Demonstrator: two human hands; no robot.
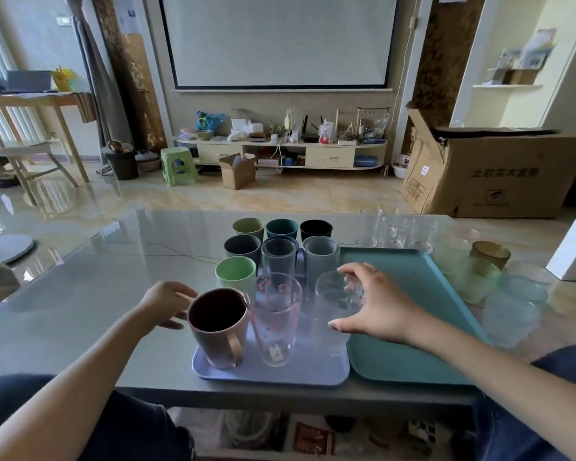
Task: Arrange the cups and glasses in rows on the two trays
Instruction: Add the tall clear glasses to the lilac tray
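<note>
while the right hand (376, 304) grips the clear glass (335, 314) on the purple tray (273, 374), the left hand (167, 304) rests open by the pink mug (218, 327). set the glass straight in its row, next to the pink glass (275, 317), without a bump.

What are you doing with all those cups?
A person is lining up cups and glasses on two trays. The right hand grips a clear glass at the front of the purple tray, next to a pink glass. The left hand touches a pink mug at that tray's front corner. The teal tray holds nothing yet, and more glasses wait on the table to its right.
</note>
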